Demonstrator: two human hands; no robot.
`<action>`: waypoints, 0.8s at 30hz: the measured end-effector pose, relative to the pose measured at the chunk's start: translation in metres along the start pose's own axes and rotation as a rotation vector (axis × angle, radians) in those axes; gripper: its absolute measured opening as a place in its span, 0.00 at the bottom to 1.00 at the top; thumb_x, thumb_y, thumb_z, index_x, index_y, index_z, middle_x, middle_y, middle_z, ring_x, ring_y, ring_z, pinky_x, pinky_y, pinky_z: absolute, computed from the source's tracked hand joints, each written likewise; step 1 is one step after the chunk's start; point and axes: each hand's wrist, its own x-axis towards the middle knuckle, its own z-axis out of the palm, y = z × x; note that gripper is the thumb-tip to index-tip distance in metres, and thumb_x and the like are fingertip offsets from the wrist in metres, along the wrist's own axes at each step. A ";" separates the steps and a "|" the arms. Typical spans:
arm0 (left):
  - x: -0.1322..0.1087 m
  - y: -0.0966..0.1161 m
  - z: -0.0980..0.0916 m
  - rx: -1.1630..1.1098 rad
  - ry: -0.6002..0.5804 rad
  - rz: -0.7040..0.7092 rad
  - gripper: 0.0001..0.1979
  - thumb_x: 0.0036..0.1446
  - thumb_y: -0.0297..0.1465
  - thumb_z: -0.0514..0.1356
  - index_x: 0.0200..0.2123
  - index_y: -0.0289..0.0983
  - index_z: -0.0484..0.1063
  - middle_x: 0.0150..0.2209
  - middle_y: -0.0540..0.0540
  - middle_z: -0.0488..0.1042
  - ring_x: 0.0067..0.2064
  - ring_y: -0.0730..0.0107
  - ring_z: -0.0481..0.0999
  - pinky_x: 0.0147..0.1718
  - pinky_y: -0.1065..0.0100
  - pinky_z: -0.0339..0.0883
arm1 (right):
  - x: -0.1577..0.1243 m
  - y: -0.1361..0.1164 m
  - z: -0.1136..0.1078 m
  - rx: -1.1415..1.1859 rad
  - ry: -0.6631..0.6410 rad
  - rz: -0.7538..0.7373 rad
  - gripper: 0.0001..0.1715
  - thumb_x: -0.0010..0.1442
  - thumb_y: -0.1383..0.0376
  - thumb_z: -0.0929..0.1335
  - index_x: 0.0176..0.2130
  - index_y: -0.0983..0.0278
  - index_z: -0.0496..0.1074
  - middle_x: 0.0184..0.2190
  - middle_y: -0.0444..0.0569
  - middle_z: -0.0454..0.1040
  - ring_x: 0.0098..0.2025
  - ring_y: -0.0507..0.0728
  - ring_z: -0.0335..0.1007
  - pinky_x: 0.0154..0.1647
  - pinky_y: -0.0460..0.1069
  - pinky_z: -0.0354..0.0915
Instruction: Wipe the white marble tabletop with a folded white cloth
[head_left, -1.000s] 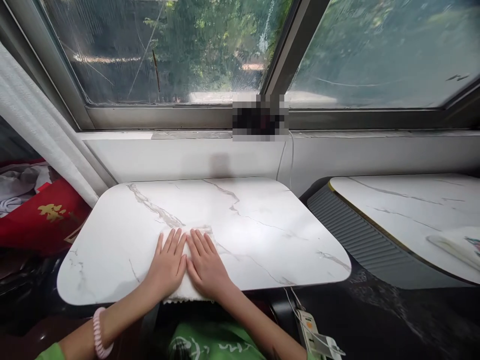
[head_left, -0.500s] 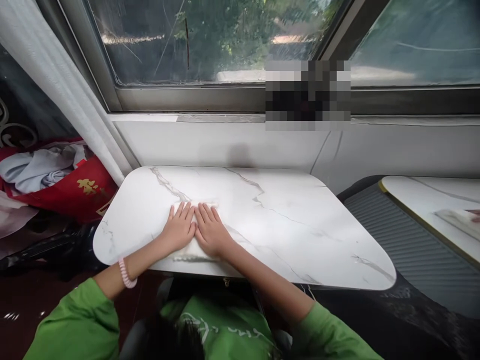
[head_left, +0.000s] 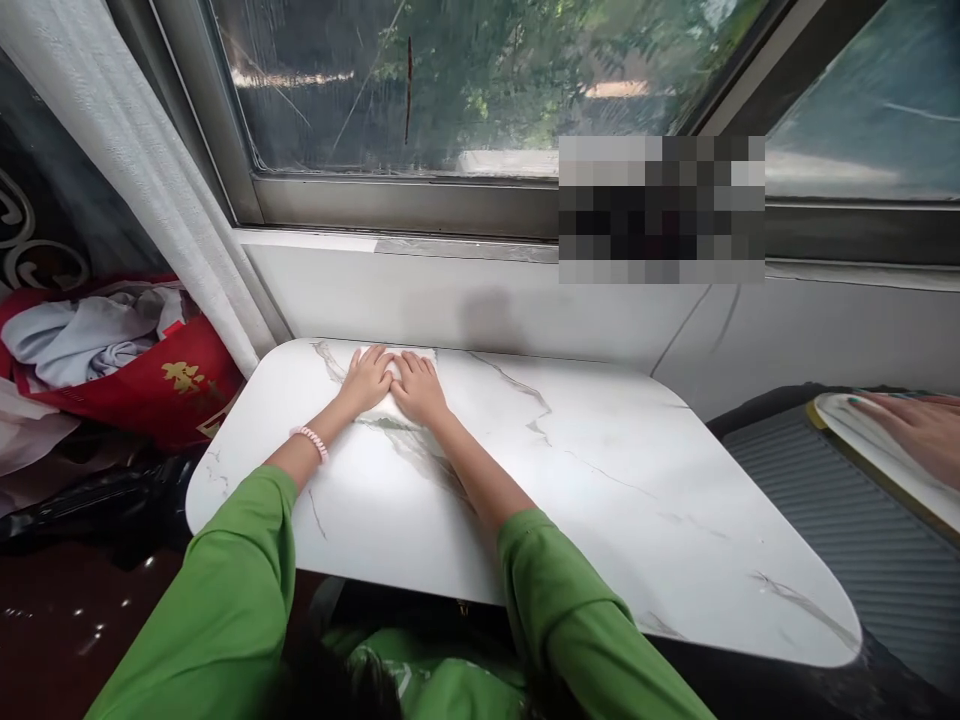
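Observation:
My left hand [head_left: 366, 382] and my right hand [head_left: 418, 388] lie flat, side by side, on a folded white cloth [head_left: 390, 411]. Their thumbs nearly meet, and the fingers stretch toward the wall. Most of the cloth is hidden beneath my palms. It rests near the far edge of a white marble-patterned tabletop [head_left: 592, 540], left of its middle. Both arms reach straight out, with a pink coiled band [head_left: 313, 442] around my left wrist.
Against the back stand a white wall [head_left: 352, 290] and a window. On the left are a white curtain [head_left: 142, 150] and a red bag [head_left: 150, 395] filled with pale fabric. At right, another person's hand [head_left: 919, 425] presses a cloth on a second table.
Both my hands have slid the cloth forward, from near the table's front edge to its far edge. The other person's hand has come further into view at right.

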 end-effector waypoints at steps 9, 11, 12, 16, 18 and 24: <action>0.028 -0.016 0.007 0.003 0.011 0.030 0.21 0.62 0.26 0.43 0.57 0.34 0.61 0.62 0.40 0.60 0.64 0.64 0.54 0.63 0.53 0.41 | 0.029 0.013 0.009 -0.013 0.039 -0.027 0.27 0.60 0.66 0.58 0.58 0.71 0.61 0.58 0.59 0.62 0.61 0.61 0.52 0.63 0.57 0.44; 0.030 -0.018 0.008 0.008 0.017 0.029 0.21 0.62 0.26 0.43 0.57 0.34 0.62 0.61 0.41 0.60 0.64 0.64 0.54 0.63 0.53 0.41 | 0.032 0.014 0.010 -0.007 0.048 -0.026 0.27 0.60 0.66 0.58 0.57 0.71 0.62 0.58 0.59 0.63 0.61 0.61 0.53 0.62 0.57 0.45; 0.031 -0.019 0.009 0.010 0.018 0.028 0.21 0.62 0.26 0.43 0.57 0.34 0.61 0.61 0.41 0.60 0.64 0.64 0.54 0.63 0.53 0.41 | 0.033 0.015 0.010 -0.001 0.053 -0.026 0.27 0.60 0.66 0.58 0.57 0.71 0.62 0.58 0.58 0.63 0.61 0.61 0.53 0.62 0.57 0.45; 0.024 -0.016 0.009 0.020 0.007 0.001 0.21 0.63 0.27 0.42 0.58 0.34 0.60 0.63 0.41 0.58 0.65 0.64 0.53 0.63 0.53 0.40 | 0.030 0.015 0.010 0.012 0.050 -0.040 0.27 0.60 0.65 0.58 0.57 0.69 0.63 0.59 0.59 0.62 0.61 0.62 0.53 0.62 0.59 0.46; 0.015 -0.012 0.008 0.025 0.004 -0.028 0.22 0.63 0.27 0.42 0.58 0.34 0.60 0.63 0.40 0.57 0.65 0.63 0.52 0.63 0.52 0.39 | 0.025 0.012 0.009 0.009 0.027 -0.052 0.27 0.60 0.65 0.58 0.57 0.69 0.62 0.60 0.58 0.61 0.62 0.62 0.52 0.63 0.58 0.45; -0.028 -0.001 -0.005 0.055 -0.021 -0.029 0.22 0.64 0.28 0.43 0.59 0.32 0.59 0.63 0.39 0.57 0.65 0.61 0.51 0.63 0.52 0.40 | -0.012 -0.015 0.003 -0.028 -0.016 -0.071 0.28 0.62 0.64 0.57 0.59 0.71 0.60 0.62 0.61 0.58 0.64 0.63 0.49 0.63 0.60 0.44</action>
